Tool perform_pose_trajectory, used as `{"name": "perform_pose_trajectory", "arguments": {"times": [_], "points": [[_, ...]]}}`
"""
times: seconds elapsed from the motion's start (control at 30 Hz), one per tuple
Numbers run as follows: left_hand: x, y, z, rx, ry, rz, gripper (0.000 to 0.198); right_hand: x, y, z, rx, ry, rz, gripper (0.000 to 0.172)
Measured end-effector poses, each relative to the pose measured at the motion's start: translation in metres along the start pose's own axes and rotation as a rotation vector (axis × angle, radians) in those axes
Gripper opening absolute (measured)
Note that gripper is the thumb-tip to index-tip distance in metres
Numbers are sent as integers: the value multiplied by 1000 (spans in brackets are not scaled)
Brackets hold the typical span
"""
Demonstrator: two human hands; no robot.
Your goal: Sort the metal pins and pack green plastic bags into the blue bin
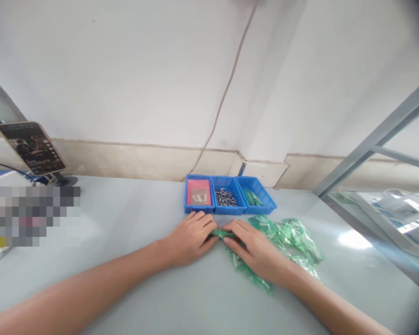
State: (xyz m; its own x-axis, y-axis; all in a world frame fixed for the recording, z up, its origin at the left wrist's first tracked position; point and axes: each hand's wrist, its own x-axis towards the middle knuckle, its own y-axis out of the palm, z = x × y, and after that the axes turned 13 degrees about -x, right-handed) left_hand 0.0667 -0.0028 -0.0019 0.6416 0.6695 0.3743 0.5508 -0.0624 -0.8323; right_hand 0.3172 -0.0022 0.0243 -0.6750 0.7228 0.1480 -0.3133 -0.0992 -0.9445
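Note:
Between my two hands, low over the table, is a small green plastic bag [220, 233]. My left hand [194, 237] pinches its left end, and my right hand [249, 244] grips the right end; the fingers partly cover it. Under and beside my right hand lie more green bags [251, 275] with small pieces inside. A larger heap of green bags [302, 239] spreads to the right. Just beyond my hands stand three blue bins in a row: the left bin [212, 209] has a pink sheet and a clear bag, the middle bin [229, 211] small metal parts, the right bin [265, 210] green bags.
A phone [33, 148] on a stand is at the left back of the grey table [125, 298]. A blurred-out patch and cables lie at the left edge. A metal frame [377, 135] rises on the right. A white wall with a hanging cable [226, 88] backs the table.

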Motion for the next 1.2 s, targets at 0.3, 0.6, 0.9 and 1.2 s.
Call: {"name": "perform_pose_trajectory", "arguments": {"times": [0.3,0.6,0.9,1.2], "points": [[0,1,1,0,3,3,17,0,0,1,0,1,-3,21],[0,1,0,-9,11,-8,17,1,-1,0,2,-4,-7,23],[0,0,1,-7,7,-2,16,0,-1,1,6,5,8,23],[0,0,0,-13,10,-11,17,1,0,0,-1,-3,-8,24]]}}
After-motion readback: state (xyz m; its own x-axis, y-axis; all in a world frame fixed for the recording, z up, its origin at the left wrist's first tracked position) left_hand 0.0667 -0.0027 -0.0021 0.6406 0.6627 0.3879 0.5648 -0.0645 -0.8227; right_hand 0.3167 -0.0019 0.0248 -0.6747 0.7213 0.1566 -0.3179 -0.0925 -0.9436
